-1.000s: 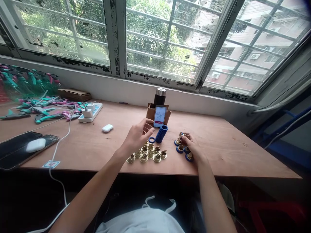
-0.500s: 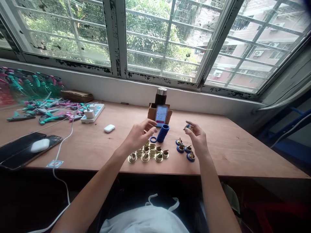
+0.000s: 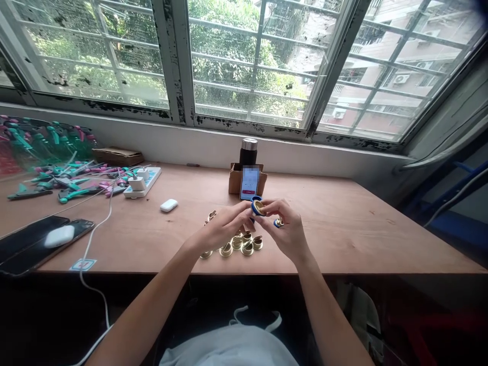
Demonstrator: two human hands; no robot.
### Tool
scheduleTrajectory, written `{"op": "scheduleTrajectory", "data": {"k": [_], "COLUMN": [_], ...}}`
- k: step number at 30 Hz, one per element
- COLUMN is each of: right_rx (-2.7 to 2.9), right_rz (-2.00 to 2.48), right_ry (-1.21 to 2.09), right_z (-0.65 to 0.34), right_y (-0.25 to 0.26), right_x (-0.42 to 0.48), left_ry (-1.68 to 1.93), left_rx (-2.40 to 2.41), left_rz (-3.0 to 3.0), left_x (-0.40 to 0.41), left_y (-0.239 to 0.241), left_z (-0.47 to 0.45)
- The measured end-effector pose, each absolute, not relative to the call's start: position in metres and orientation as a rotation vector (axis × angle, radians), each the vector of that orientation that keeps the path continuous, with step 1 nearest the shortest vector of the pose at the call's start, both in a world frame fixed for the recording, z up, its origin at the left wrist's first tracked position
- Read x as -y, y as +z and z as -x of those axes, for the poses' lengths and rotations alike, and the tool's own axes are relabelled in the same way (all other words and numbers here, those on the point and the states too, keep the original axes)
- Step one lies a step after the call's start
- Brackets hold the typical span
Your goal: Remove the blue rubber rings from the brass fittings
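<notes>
Between the fingertips of both hands is a round brass-coloured cap with a blue ring (image 3: 257, 207) around its edge, tilted so that its face shows. My left hand (image 3: 223, 224) pinches it from the left. From the right, the thumb and fingers of my right hand (image 3: 286, 223) close on it. Just behind it, the top of a stack of blue rings (image 3: 256, 198) shows; the hands cover the rest. Several brass caps with raised tabs (image 3: 247, 247) stand on the table below my left hand. One blue-ringed cap (image 3: 279, 222) peeks out beside my right hand.
A phone (image 3: 249, 183) leans on a cardboard box (image 3: 234, 179) in front of a dark bottle (image 3: 249, 152). A white earbud case (image 3: 169, 205) and a power strip (image 3: 143, 183) lie to the left. Pliers (image 3: 80, 190) are heaped farther left. The table's front edge (image 3: 305, 273) runs near me.
Both hands have come together in front of the ring stack. My right hand has moved left with the blue-ringed cap, and my left hand has closed on it. The view has shifted slightly.
</notes>
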State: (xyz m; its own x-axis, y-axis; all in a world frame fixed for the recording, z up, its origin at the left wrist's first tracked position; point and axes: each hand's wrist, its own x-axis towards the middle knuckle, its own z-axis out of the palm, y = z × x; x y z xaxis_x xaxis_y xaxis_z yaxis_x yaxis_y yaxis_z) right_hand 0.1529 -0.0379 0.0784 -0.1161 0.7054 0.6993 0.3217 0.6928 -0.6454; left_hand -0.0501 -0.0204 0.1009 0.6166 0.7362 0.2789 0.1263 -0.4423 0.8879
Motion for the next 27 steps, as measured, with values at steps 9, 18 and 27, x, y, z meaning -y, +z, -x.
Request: {"op": "scheduleTrajectory", "data": {"k": [9,18,27], "right_rx": [1.755,1.826,1.87], "right_rz": [0.803,0.825,0.79], "right_ry": [0.317,0.31,0.594], "right_z": [-0.149,-0.15,-0.1514], "right_y": [0.0814,0.0825,0.0853], "right_x": [0.038,0.0406,0.0465], "left_ry": [0.915,0.973,0.938], "left_rx": [-0.686,-0.766,-0.636], "left_rz": [-1.954,-2.127,-2.188], "left_x": [0.0276,0.0245,0.0227], "left_y": [0.1014,0.0958,0.0951], "left_z": [0.042,0.0427,0.0489]}}
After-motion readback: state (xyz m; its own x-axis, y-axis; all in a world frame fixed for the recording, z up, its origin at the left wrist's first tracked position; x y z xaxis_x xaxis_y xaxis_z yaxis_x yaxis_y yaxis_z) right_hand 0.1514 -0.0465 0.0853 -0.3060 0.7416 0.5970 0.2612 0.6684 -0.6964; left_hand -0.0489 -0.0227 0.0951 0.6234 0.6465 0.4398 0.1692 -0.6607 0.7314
